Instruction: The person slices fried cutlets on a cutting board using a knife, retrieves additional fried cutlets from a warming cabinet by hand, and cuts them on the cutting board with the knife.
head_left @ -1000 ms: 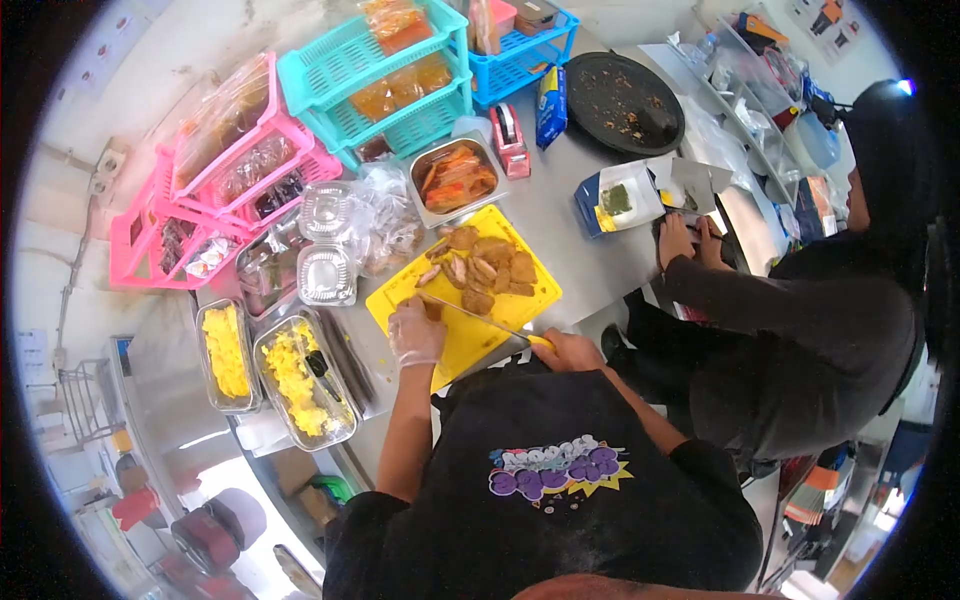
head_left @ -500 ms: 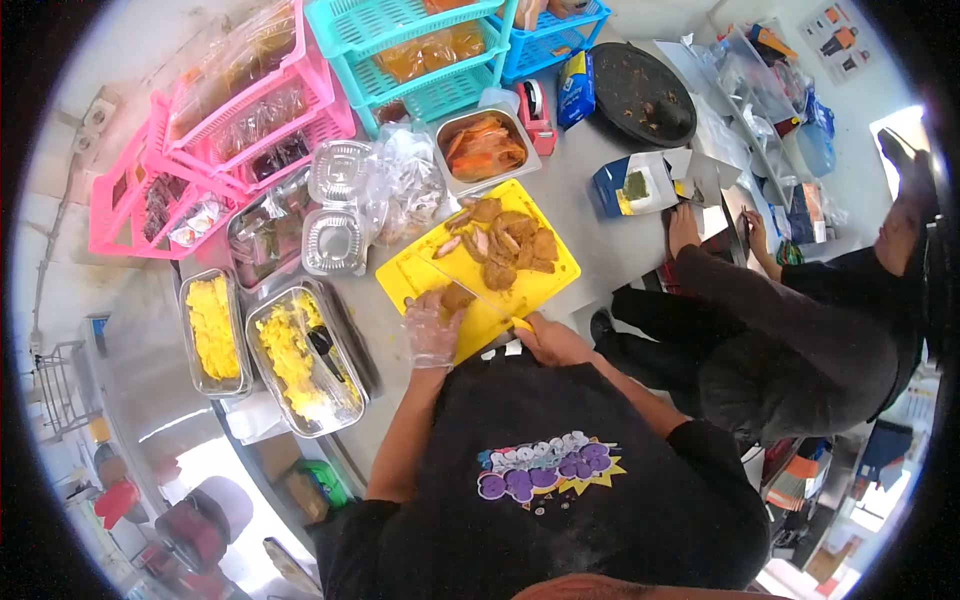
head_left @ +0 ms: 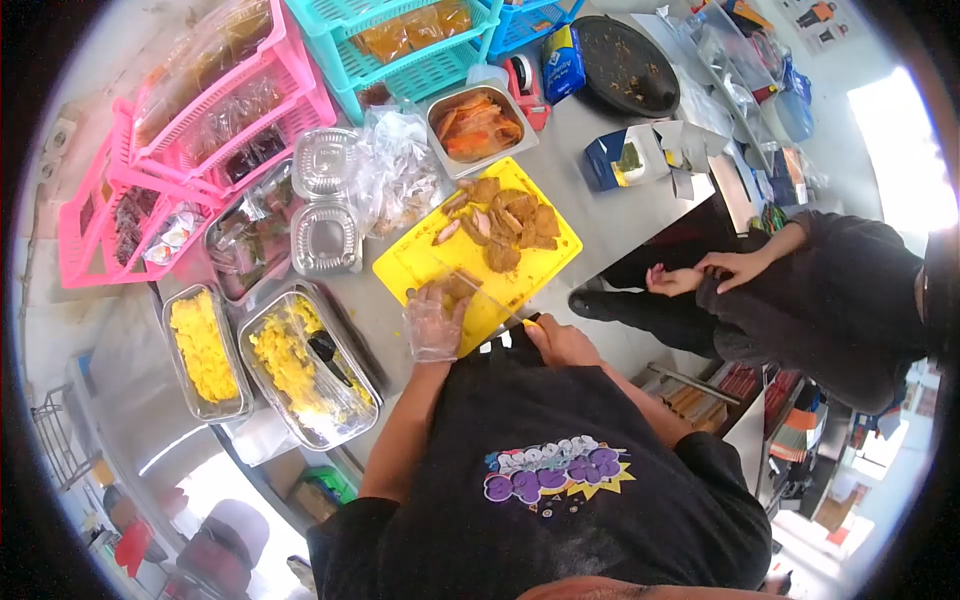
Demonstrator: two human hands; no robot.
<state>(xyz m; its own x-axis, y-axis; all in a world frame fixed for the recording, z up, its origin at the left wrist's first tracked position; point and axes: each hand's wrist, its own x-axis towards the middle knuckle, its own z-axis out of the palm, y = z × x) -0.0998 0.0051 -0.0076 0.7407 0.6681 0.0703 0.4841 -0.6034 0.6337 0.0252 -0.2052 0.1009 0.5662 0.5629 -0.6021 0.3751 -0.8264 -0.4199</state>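
Observation:
My left hand (head_left: pixel 434 322), in a clear plastic glove, presses a brown piece of meat (head_left: pixel 459 284) onto the lower left part of the yellow cutting board (head_left: pixel 410 262). My right hand (head_left: pixel 562 343) is wrapped round the yellow handle of a knife (head_left: pixel 490 297), at the board's near edge. The knife's blade points up and left, touching or right beside the held piece. Sliced brown meat (head_left: pixel 510 225) is heaped on the upper right part of the board.
Two trays of yellow food (head_left: pixel 205 345) stand at left. Beyond the board are a metal pan of orange slices (head_left: pixel 478 130), clear lidded boxes (head_left: pixel 327 237), pink baskets (head_left: pixel 215 130) and a round black tray (head_left: pixel 615 65). A co-worker (head_left: pixel 810 290) stands at right.
The knife has come down from across the board's middle to beside the held piece. The co-worker has stepped back, hands drawn off the counter. The view has shifted.

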